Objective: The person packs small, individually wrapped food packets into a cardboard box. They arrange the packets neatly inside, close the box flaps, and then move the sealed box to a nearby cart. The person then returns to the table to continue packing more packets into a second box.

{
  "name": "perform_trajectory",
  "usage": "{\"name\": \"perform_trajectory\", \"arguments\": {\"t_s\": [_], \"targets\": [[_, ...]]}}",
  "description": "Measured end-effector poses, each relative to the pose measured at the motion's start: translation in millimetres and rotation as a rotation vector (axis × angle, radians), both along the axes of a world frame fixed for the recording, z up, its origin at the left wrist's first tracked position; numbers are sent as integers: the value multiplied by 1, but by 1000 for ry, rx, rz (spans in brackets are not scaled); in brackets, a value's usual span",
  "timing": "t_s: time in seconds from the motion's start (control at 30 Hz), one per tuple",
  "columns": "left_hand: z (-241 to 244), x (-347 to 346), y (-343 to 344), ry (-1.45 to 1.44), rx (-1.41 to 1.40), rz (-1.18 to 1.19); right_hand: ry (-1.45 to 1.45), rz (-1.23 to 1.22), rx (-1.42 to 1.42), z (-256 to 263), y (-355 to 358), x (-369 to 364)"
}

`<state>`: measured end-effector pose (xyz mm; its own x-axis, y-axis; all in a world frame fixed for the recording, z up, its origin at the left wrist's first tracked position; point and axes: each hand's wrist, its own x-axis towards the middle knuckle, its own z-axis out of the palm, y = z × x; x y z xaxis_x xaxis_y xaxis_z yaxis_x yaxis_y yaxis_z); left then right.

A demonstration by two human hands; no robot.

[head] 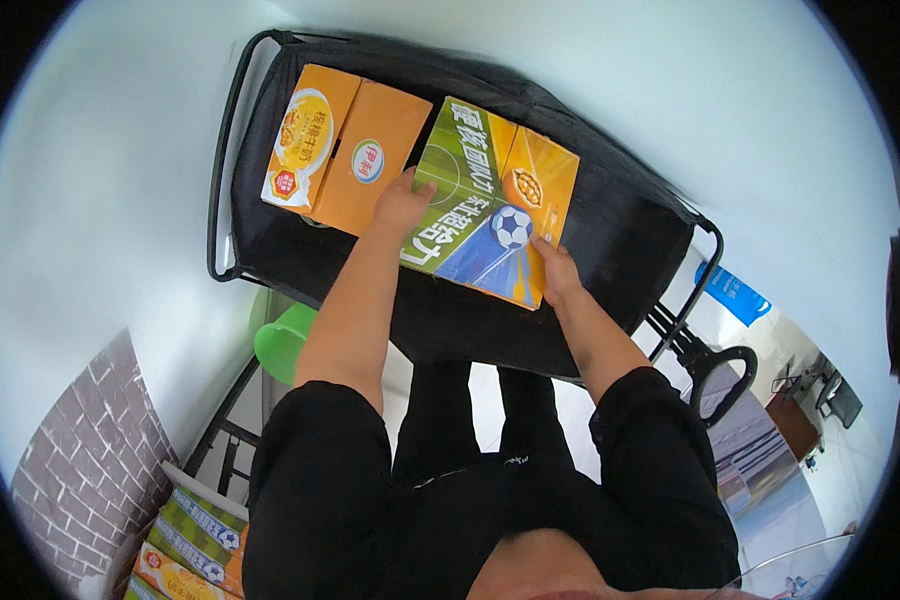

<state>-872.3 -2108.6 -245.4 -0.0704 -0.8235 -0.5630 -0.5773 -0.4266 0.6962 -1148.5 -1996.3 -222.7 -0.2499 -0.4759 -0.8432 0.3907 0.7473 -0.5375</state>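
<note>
Between my two hands is a green, blue and orange printed carton (465,217) with a football picture, inside or over a black fabric wagon (615,217). My left hand (405,201) grips its left side, the thumb on the printed face. At its lower right edge, my right hand (559,268) grips with the thumb near the football. An orange Yili milk carton (375,150) lies in the wagon just left of the held one, close to my left hand. Whether the held carton rests on the wagon's floor cannot be told.
The wagon's black metal frame (216,165) bounds its left end, with a black looped handle (750,367) at right. A green bin (279,346) stands at lower left, near a black metal rack (225,412). Several similar cartons (195,532) are stacked at bottom left. White walls surround the wagon.
</note>
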Motion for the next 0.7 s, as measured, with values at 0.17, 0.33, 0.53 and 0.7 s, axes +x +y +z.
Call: {"name": "perform_trajectory", "arguments": {"t_s": [0.17, 0.33, 0.53, 0.7], "targets": [[-32, -18, -17, -312, 81, -34, 49, 139, 23, -48, -8, 3], [-14, -29, 16, -297, -95, -278, 193, 527, 124, -69, -8, 18], [-32, -26, 88, 57, 165, -210, 779, 1132, 274, -11, -39, 14], [16, 11, 125, 238, 154, 397, 684, 1311, 141, 48, -16, -5]]}}
